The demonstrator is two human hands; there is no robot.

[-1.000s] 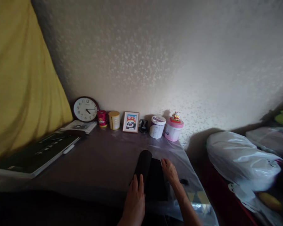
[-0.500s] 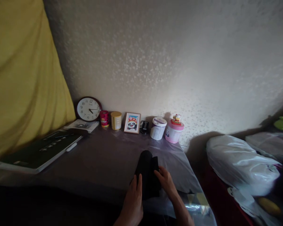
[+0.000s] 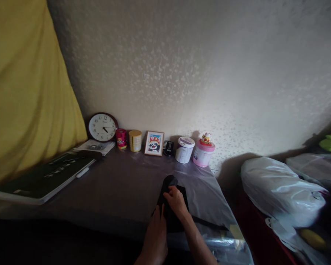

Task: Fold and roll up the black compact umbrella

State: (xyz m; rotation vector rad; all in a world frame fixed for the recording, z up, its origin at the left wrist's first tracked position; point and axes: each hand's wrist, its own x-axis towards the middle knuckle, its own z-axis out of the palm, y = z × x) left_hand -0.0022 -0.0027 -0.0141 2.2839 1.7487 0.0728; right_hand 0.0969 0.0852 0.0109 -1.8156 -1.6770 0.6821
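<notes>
A black piece of cloth, partly rolled into a thick tube, lies on the plastic-covered table near its right front. My left hand rests flat on the near end of the roll with its fingers stretched out. My right hand lies on top of the cloth with its fingers curled over it, close beside the left hand. A thin dark strip trails from the cloth toward the right front edge.
Along the wall stand a round clock, a red tin, a yellow tin, a framed panda picture, a white tub and a pink tub. A dark board lies left. White plastic bags sit right.
My right hand has moved left from the flat part of the cloth onto the roll, folding the flat part over. My left hand has stayed on the roll's near end.
</notes>
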